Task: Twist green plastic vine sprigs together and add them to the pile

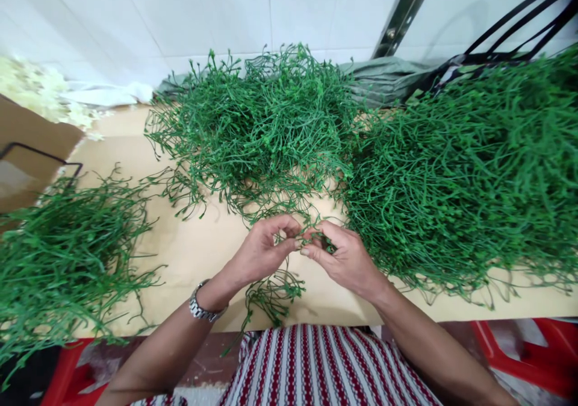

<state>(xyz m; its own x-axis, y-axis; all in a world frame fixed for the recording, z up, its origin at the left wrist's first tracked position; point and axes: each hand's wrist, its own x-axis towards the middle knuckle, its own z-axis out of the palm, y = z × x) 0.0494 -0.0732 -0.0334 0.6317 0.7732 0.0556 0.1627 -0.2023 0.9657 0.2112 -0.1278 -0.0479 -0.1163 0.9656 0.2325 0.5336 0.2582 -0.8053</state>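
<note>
Both hands meet over the table's front middle, fingertips nearly touching. My left hand (268, 246), with a metal watch on the wrist, pinches a thin green artificial stem between thumb and forefinger. Opposite it, my right hand (343, 255) closes thumb and fingers on the same small green piece (310, 237); fingers partly cover it. Beneath my left hand lies a small clump of green artificial stems (273, 297), overlapping the table's front edge. Just beyond the hands spreads a large heap of green stems (257, 123) with small budded tips.
A bigger green heap (469, 183) fills the right side. Another pile (76, 255) lies at left, hanging over the front edge. A cardboard box (31, 135) and cream flowers (36, 90) are at far left. Red stools (533, 352) stand below the table (198, 243).
</note>
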